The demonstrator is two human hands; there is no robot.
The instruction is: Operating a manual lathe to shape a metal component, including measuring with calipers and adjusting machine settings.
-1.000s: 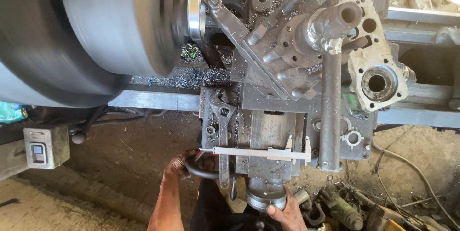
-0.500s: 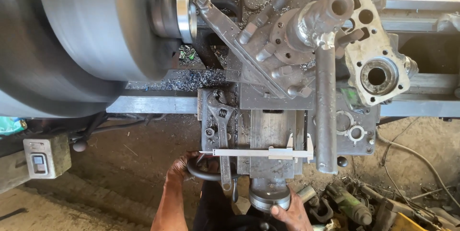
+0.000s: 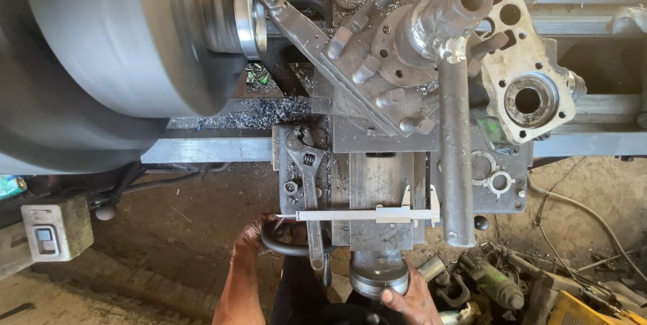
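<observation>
Steel dial still gripped, hands unmoved

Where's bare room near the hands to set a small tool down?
Bare floor between the switch box and left hand. Crowded: the carriage top under wrench and caliper, and clutter by the right hand.

Place: metalworking machine shop.
Main machine: large lathe, filling the upper and middle frame.
Chuck: broad grey chuck, upper left, blurred by spinning.
Swarf: metal chips strewn on the bed below the chuck.
Measuring tool: steel caliper lying across the carriage, centre.
Hand tool: adjustable wrench resting on the carriage, left of centre.
Floor: bare dirt floor, lower left.
Clutter: power tools and cables, lower right.
Switch: grey control box, lower left.
</observation>
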